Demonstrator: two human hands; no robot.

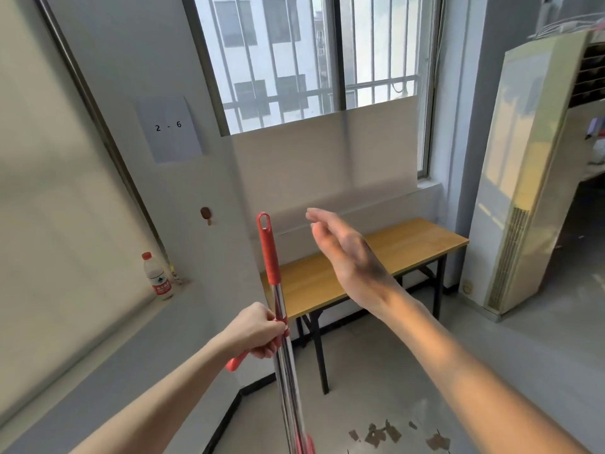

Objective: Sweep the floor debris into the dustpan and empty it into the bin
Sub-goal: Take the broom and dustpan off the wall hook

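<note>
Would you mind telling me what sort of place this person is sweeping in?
Probably a plain institutional room, perhaps an office or dormitory: a barred window, a paper sign reading 2 - 6 on the wall, a folding table and a floor-standing air conditioner.

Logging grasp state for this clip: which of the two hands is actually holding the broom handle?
The left hand, closed around the metal broom handle below its red grip. The right hand is open in the air, touching nothing.

You see bright daylight pouring through the window (314,60), warm patches on the tabletop (393,244), motion blur on the right hand (343,253), bowed edges.
</note>
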